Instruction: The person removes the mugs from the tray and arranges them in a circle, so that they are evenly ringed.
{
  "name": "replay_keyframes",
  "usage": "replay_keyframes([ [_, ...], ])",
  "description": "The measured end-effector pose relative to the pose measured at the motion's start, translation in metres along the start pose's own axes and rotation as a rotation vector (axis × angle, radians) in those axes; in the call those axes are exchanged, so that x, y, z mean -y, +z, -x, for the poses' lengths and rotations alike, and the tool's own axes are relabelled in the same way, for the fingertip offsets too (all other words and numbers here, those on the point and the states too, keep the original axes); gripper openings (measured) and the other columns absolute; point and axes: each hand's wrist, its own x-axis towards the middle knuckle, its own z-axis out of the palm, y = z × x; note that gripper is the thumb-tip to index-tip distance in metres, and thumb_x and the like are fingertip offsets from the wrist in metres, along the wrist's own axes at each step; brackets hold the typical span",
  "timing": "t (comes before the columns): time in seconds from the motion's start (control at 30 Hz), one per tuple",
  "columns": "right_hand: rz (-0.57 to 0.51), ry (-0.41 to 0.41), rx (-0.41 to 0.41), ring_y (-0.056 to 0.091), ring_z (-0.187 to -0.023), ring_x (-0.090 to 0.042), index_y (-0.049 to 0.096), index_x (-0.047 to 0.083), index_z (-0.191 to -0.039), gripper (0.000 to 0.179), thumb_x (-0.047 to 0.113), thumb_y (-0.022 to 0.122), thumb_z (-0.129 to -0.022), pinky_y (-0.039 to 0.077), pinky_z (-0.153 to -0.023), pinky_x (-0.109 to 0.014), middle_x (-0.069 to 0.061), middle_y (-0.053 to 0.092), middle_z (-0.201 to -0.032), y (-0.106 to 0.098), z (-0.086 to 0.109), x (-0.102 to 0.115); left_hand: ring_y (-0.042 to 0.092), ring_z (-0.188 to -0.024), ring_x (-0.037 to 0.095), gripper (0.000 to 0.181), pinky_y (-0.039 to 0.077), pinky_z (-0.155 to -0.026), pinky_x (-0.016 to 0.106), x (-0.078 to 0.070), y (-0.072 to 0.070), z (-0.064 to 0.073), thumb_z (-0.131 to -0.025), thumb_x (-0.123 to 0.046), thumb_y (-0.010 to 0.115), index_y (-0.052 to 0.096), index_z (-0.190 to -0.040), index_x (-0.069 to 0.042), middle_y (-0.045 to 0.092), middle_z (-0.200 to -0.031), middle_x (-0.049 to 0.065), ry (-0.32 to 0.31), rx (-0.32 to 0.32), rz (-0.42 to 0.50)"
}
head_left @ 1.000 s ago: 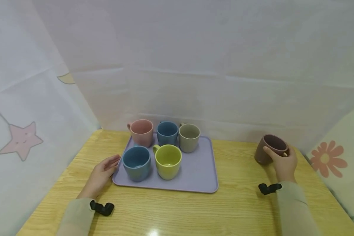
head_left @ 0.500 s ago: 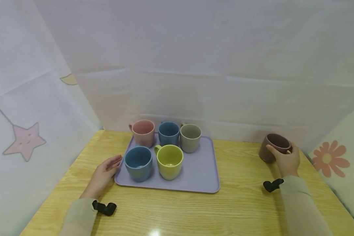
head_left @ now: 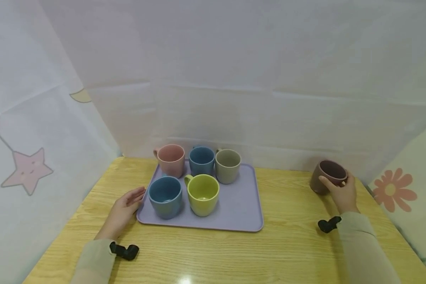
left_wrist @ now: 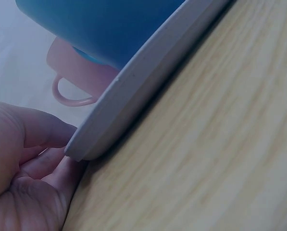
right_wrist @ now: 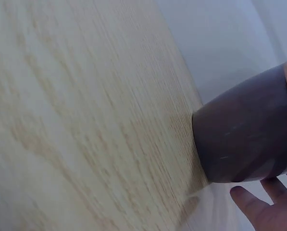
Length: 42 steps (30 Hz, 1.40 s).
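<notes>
At the right of the head view, my right hand (head_left: 342, 196) grips a dark brown mug (head_left: 318, 181) from its handle side, thumb on the near wall. The mug leans slightly, its base right at the tabletop; in the right wrist view the mug (right_wrist: 244, 132) has fingers along its lower side. My left hand (head_left: 123, 209) is beside a lilac tray (head_left: 239, 211), with straight fingers touching its left rim. The left wrist view has this tray rim (left_wrist: 119, 106) against the fingertips. On the tray stand a pink mug (head_left: 174, 165) and a yellow-green mug (head_left: 203, 201).
Also on the tray are a blue mug (head_left: 166, 205) at front left, another blue mug (head_left: 201, 163) behind, and a grey mug (head_left: 227, 171). A wooden table (head_left: 287, 240) lies beneath, with white cloth (head_left: 234, 98) hanging along its back and sides.
My right hand has shifted the brown mug slightly back and to the right, keeping its grip. The left hand and the tray mugs hold the same places.
</notes>
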Motion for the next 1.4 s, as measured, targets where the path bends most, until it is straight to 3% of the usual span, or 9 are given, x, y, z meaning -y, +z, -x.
replay_keyframes([
  [0.17, -0.066, 0.026, -0.05, 0.025, -0.149, -0.036, 0.004, 0.016, -0.164, 0.1, 0.043, 0.07, -0.094, 0.035, -0.118, -0.044, -0.016, 0.014, -0.165, 0.007, 0.009, 0.001, 0.04, -0.142, 0.038, 0.051, 0.042, -0.096, 0.005, 0.003, 0.0, 0.0, -0.106, -0.002, 0.048, 0.033, -0.154, 0.006, 0.039, -0.156, 0.025, 0.004, 0.0, 0.003],
  [0.33, -0.153, -0.02, -0.248, 0.034, -0.138, -0.023, 0.024, 0.017, -0.159, 0.078, 0.033, 0.068, -0.096, 0.042, -0.107, -0.028, -0.009, 0.024, -0.157, 0.017, 0.024, 0.003, 0.039, -0.143, 0.038, 0.051, 0.041, -0.096, 0.005, 0.006, 0.001, 0.001, -0.106, -0.002, 0.048, 0.033, -0.154, 0.006, 0.038, -0.156, 0.025, -0.004, -0.002, 0.008],
  [0.47, -0.181, -0.076, -0.381, 0.036, -0.125, -0.017, 0.035, 0.013, -0.15, 0.061, 0.023, 0.063, -0.097, 0.043, -0.093, -0.023, -0.004, 0.027, -0.148, 0.031, 0.039, 0.02, 0.039, -0.143, 0.038, 0.051, 0.041, -0.096, 0.005, 0.005, 0.0, 0.001, -0.106, -0.001, 0.048, 0.033, -0.154, 0.006, 0.039, -0.156, 0.025, -0.006, -0.008, 0.008],
  [0.6, -0.232, -0.153, -0.394, 0.04, -0.117, -0.014, 0.043, 0.005, -0.141, 0.051, 0.01, 0.062, -0.094, 0.045, -0.087, -0.019, 0.001, 0.032, -0.134, 0.05, 0.059, 0.048, 0.039, -0.143, 0.038, 0.051, 0.041, -0.096, 0.005, 0.004, -0.001, 0.001, -0.106, -0.001, 0.048, 0.033, -0.154, 0.006, 0.039, -0.156, 0.025, -0.005, -0.01, 0.013],
  [0.77, -0.324, -0.285, -0.24, 0.049, -0.117, -0.013, 0.05, 0.004, -0.136, 0.044, 0.002, 0.063, -0.095, 0.047, -0.086, -0.014, 0.0, 0.045, -0.13, 0.076, 0.088, 0.084, 0.039, -0.143, 0.037, 0.051, 0.041, -0.094, 0.004, 0.003, -0.001, 0.0, -0.106, -0.001, 0.048, 0.034, -0.154, 0.005, 0.039, -0.156, 0.025, -0.014, -0.015, 0.009],
  [0.93, -0.418, -0.429, -0.047, 0.052, -0.12, -0.021, 0.05, -0.003, -0.135, 0.042, -0.006, 0.062, -0.095, 0.051, -0.089, -0.014, -0.012, 0.049, -0.135, 0.105, 0.116, 0.11, 0.039, -0.143, 0.037, 0.051, 0.041, -0.094, 0.004, 0.003, 0.0, -0.002, -0.106, -0.001, 0.048, 0.034, -0.155, 0.005, 0.039, -0.156, 0.025, -0.019, -0.016, 0.006],
  [1.13, -0.412, -0.607, 0.189, 0.051, -0.124, -0.028, 0.046, -0.011, -0.138, 0.052, -0.013, 0.066, -0.09, 0.053, -0.101, -0.028, -0.021, 0.046, -0.139, 0.144, 0.142, 0.124, 0.039, -0.144, 0.036, 0.051, 0.041, -0.095, 0.004, 0.002, 0.002, -0.002, -0.106, -0.001, 0.047, 0.032, -0.155, 0.005, 0.038, -0.157, 0.024, -0.019, -0.005, 0.005],
  [1.23, -0.35, -0.631, 0.304, 0.049, -0.127, -0.028, 0.045, -0.006, -0.142, 0.06, -0.008, 0.072, -0.088, 0.051, -0.105, -0.04, -0.021, 0.044, -0.142, 0.162, 0.152, 0.128, 0.038, -0.144, 0.037, 0.051, 0.041, -0.096, 0.005, 0.001, 0.002, -0.001, -0.106, -0.002, 0.047, 0.032, -0.155, 0.004, 0.038, -0.157, 0.024, -0.019, -0.003, 0.006],
  [1.4, -0.297, -0.566, 0.456, 0.047, -0.133, -0.033, 0.045, 0.003, -0.146, 0.071, 0.0, 0.081, -0.085, 0.047, -0.109, -0.047, -0.019, 0.044, -0.146, 0.188, 0.164, 0.134, 0.038, -0.144, 0.036, 0.051, 0.042, -0.096, 0.005, 0.0, 0.001, 0.0, -0.107, -0.004, 0.048, 0.033, -0.155, 0.004, 0.038, -0.157, 0.023, -0.021, -0.003, 0.005],
])
